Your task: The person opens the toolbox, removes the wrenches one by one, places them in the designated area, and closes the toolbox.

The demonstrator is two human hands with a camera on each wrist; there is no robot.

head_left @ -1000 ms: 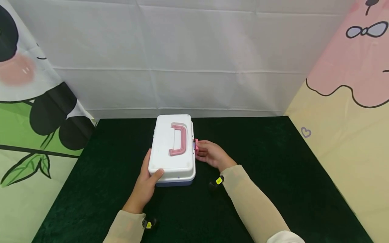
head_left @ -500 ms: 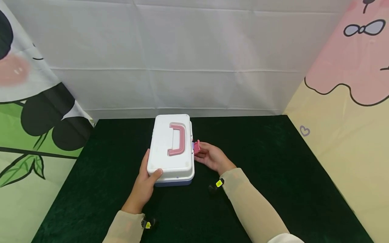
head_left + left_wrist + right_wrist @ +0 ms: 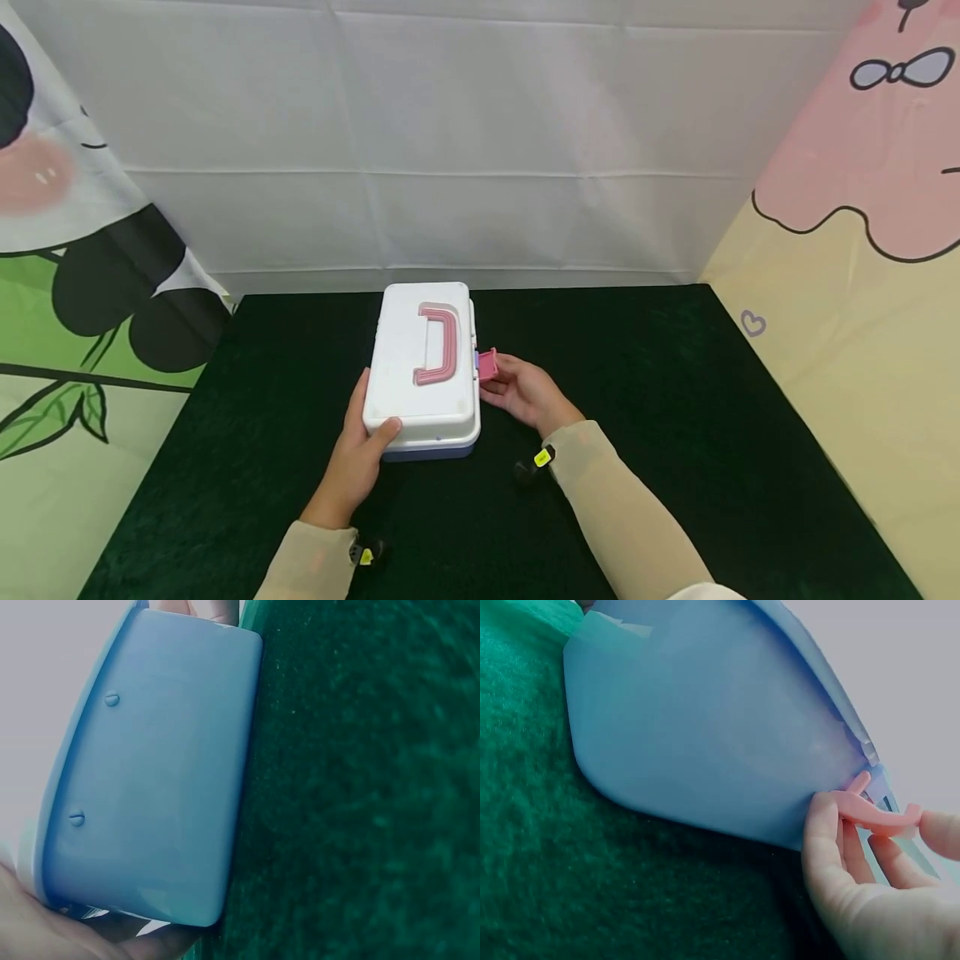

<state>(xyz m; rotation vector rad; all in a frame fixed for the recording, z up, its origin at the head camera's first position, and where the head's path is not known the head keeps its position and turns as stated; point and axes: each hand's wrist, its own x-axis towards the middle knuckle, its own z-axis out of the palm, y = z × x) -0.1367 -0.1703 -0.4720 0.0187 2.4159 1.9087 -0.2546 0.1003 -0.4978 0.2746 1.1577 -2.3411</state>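
A white lidded storage box [image 3: 401,350] with a blue base [image 3: 165,765] lies on dark green cloth in the head view. A pink carrying handle [image 3: 450,343] is folded flat in its lid. My left hand [image 3: 347,471] grips the near left corner, thumb over the lid's edge and fingers along the side. At the box's right side, my right hand [image 3: 531,395] holds the pink latch [image 3: 488,365], which stands swung outward from the wall. The right wrist view shows the latch [image 3: 877,817] between thumb and fingers, close by the rim. The lid is down, so the inside is hidden.
Green cloth [image 3: 637,375] covers the table around the box. A white curtain [image 3: 480,150] hangs behind the far edge. Printed cartoon sheets flank the table, a panda sheet [image 3: 75,333] at left and a pink and yellow sheet [image 3: 847,333] at right.
The pink latch has swung outward from the box's side, with my right hand on it. My left hand keeps its grip and the box stays in place.
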